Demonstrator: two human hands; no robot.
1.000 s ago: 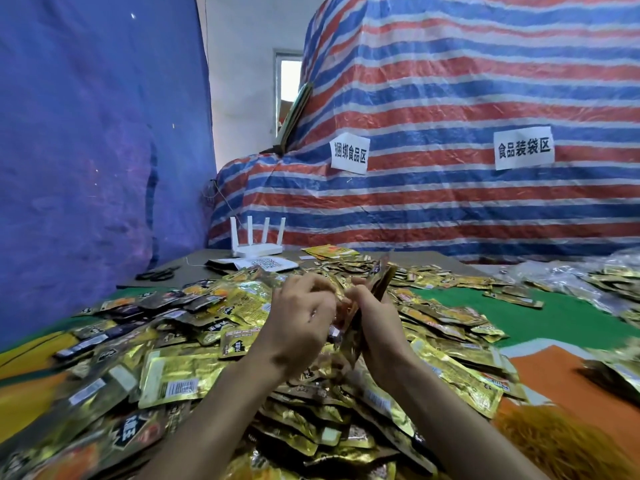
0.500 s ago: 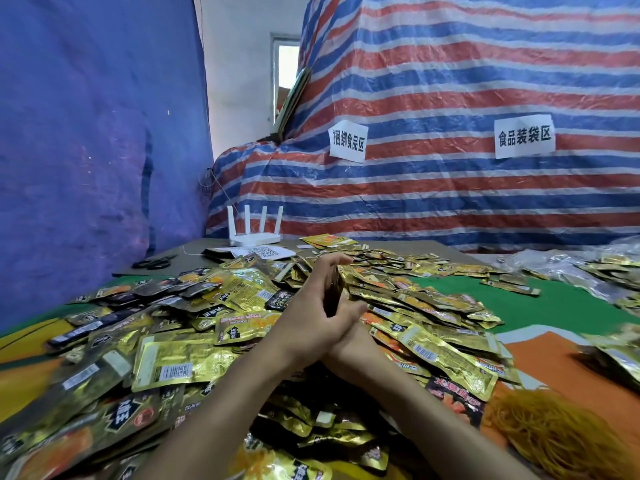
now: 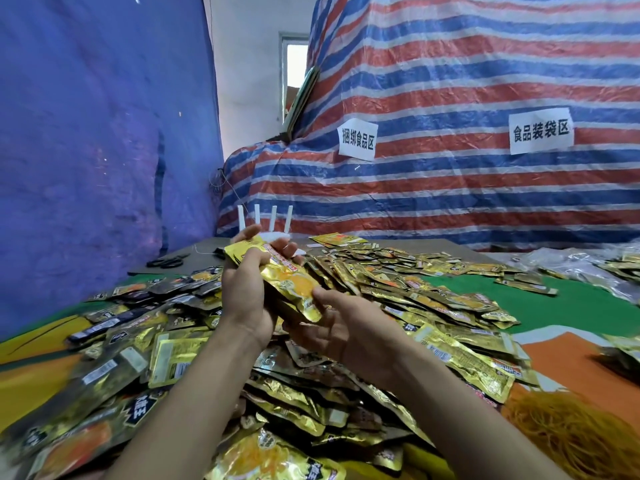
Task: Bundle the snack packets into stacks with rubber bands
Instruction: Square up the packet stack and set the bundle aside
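Gold-foil snack packets (image 3: 433, 303) lie heaped across a table covered in green and orange sheeting (image 3: 554, 308), filling the lower half of the frame. At centre, a person's left hand (image 3: 244, 296) grips a small stack (image 3: 287, 280) of the packets, thumb over its top face and fingertips curling round the far edge, holding it tilted above the heap. The right hand (image 3: 349, 336), palm up just below, pinches the stack's near end, thumb on the foil and fingers hidden underneath. A tangle of orange rubber bands (image 3: 571, 438) sits at lower right, apart from both hands. Behind, a white router (image 3: 266, 221) stands at the table's far edge, with scissors (image 3: 168, 262) to its left. A red, white and blue striped tarpaulin (image 3: 450, 188) bearing two paper signs (image 3: 357, 140) hangs beyond.
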